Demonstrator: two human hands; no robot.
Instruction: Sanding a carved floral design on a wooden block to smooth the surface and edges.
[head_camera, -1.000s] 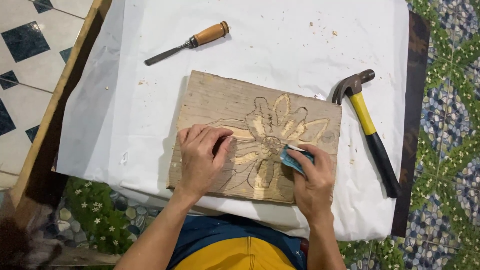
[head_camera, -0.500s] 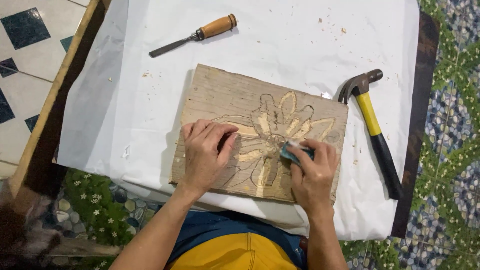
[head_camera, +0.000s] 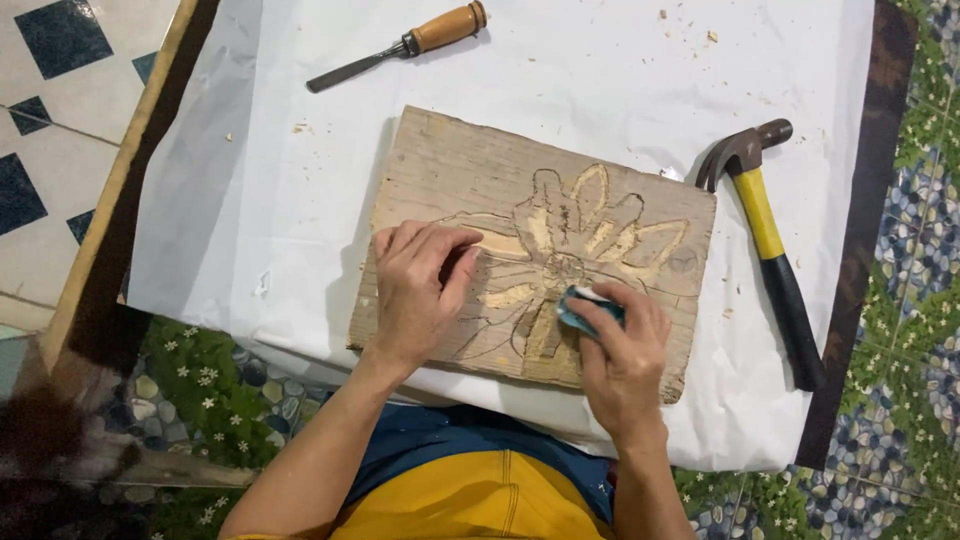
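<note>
Carved wooden board (head_camera: 470, 175), flower relief: left hand (head_camera: 417, 292) flat, open, pressing it; right hand (head_camera: 622, 352) grips blue sanding pad (head_camera: 585, 308) on carving.

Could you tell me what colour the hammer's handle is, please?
The hammer's handle is yellow near the head and black at the grip, seen in the head view.

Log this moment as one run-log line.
left hand: flat on wooden board | right hand: pressing blue sanding pad on carved flower | idle: chisel, hammer | surface: white sheet
</note>
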